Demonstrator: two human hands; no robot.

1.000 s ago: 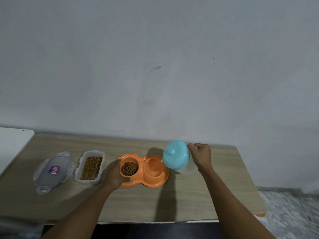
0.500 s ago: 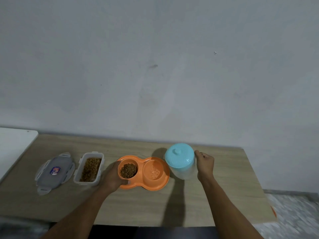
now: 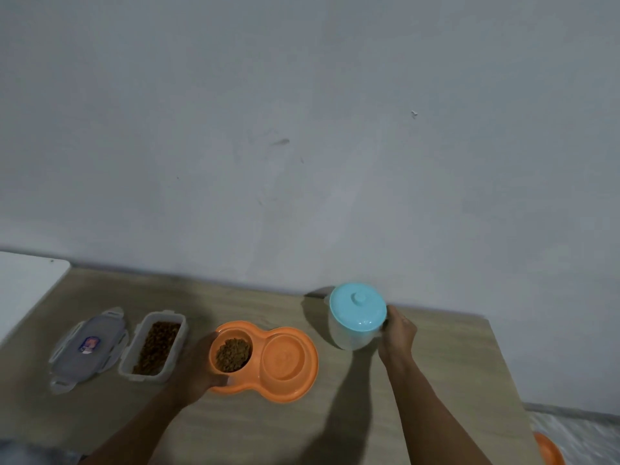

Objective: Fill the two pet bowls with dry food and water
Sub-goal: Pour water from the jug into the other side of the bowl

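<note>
Lidded jug (image 3: 356,317), tilted over the double bowl (image 3: 285,392) a second ago, now upright on the table (image 3: 268,431), right hand (image 3: 397,332) gripping its side; left hand (image 3: 198,367) clasps the bowl's rim; pouring apparently done

Here's the wood-grain counter (image 3: 436,380). At its left end a clear lid (image 3: 89,347) lies flat, and just beside it is an open container (image 3: 153,347) of brown kibble. The orange double bowl (image 3: 258,333) sits mid-counter, with kibble in its left well. Right of centre, up by the back edge, a clear jug (image 3: 352,338) stands upright under its blue cap (image 3: 357,307).
</note>
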